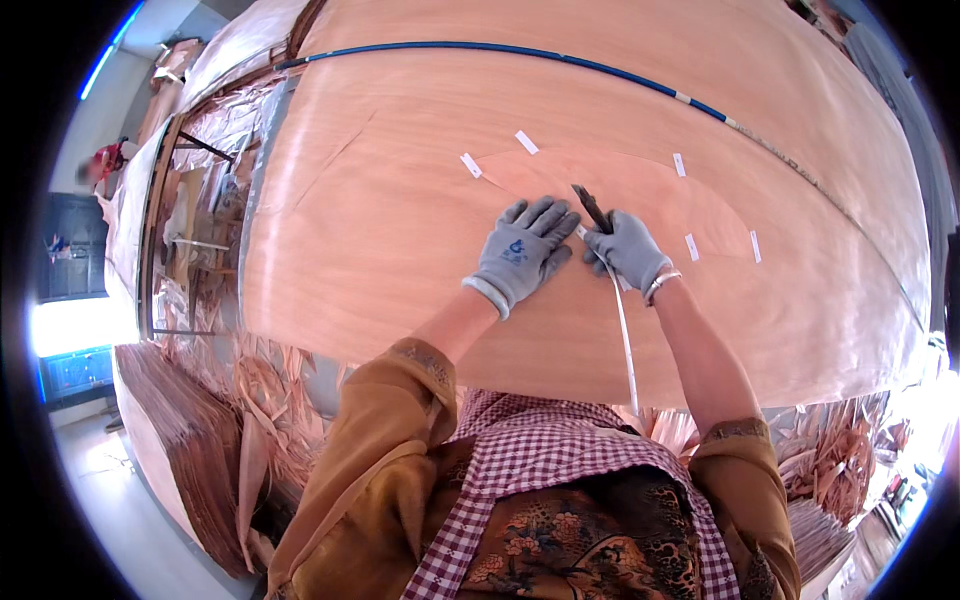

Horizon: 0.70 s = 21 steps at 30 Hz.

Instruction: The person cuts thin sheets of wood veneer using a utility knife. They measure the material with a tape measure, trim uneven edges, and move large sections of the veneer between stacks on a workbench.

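The knife (592,208) is clamped in the closed right hand (628,250), blade tip on the wood sheet (380,230). A white tape strip (626,340) trails back from that grip toward the person. Just left of it, the left hand (522,250) presses flat, fingers spread, holding nothing. Short tape pieces (526,142) lie beyond the grip.

Under your hands the work table carries a large sheet of pale reddish wood veneer (400,250), which covers it wholly; no bare table top can be made out. A leaf-shaped veneer patch (650,200) lies directly on the sheet, just beyond your fingertips. Short white tape strips (527,142) sit around the patch's edge. Farther off, a blue cord (500,48) curves across the sheet.
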{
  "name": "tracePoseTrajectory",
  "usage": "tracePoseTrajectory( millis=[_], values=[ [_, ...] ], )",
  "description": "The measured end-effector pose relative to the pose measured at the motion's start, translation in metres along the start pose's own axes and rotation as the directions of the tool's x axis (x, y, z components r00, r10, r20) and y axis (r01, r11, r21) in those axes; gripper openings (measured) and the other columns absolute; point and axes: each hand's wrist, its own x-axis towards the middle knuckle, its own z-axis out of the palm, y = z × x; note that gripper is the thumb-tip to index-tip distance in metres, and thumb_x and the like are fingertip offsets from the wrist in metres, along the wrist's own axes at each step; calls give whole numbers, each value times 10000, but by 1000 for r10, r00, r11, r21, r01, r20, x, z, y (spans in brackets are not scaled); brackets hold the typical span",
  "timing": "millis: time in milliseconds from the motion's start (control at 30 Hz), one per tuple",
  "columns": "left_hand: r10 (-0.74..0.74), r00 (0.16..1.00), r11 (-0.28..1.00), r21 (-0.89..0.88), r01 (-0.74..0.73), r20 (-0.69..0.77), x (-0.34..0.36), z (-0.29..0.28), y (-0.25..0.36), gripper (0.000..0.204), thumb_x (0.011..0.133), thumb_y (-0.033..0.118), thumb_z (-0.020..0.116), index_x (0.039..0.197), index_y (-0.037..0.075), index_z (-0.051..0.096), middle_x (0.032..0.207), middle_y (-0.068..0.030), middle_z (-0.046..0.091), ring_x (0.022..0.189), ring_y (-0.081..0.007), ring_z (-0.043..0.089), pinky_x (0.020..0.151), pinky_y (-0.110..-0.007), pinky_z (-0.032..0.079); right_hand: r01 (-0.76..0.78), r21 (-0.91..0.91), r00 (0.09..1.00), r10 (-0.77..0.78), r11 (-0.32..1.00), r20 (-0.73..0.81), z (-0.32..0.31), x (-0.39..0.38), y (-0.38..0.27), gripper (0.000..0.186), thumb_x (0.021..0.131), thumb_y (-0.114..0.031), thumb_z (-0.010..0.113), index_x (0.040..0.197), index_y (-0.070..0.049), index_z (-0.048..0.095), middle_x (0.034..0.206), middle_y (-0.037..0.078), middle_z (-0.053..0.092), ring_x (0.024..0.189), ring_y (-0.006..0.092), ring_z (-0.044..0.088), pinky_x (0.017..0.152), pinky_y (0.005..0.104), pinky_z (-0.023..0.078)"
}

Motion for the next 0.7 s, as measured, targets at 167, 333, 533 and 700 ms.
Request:
tracePoseTrajectory(
  millis=[167, 333, 533, 700],
  values=[
    [-16, 1000, 999, 37, 15, 13, 1, -6, 2, 437, 873, 313, 517, 1282, 160, 499, 1330, -68, 478, 1269, -251, 397, 1055, -430, 286, -11, 54, 998, 8, 998, 58, 1, -14, 12, 150, 856, -121, 586, 853, 18, 531, 678, 97, 627, 488, 142, 594, 424, 265, 453],
    [5, 999, 999, 33, -7, 49, 1, -7, 0, 469, 835, 315, 539, 1282, 177, 501, 1356, -54, 452, 1281, -233, 382, 1057, -434, 283, 132, 95, 975, -147, 987, 168, 23, -40, 20, 156, 872, -118, 577, 874, 35, 546, 693, 115, 620, 513, 159, 597, 454, 280, 493],
    [-19, 1000, 999, 29, 18, 14, -15, 6, -7, 460, 857, 344, 512, 1289, 186, 491, 1387, -64, 419, 1290, -249, 370, 1067, -449, 266, 296, 234, 945, -319, 926, 70, 48, -81, -1, 166, 892, -136, 573, 952, 19, 560, 807, 79, 627, 692, 121, 606, 628, 260, 516],
    [-64, 997, 919, -392, 38, -53, -48, -32, -20, 357, 872, 242, 498, 1216, 162, 550, 1290, -89, 499, 1156, -286, 482, 976, -433, 366, 427, 227, 903, -425, 875, -63, 114, -107, -36, 179, 902, -130, 569, 999, 19, 552, 812, 71, 626, 708, 124, 601, 665, 265, 511]
  ],
)
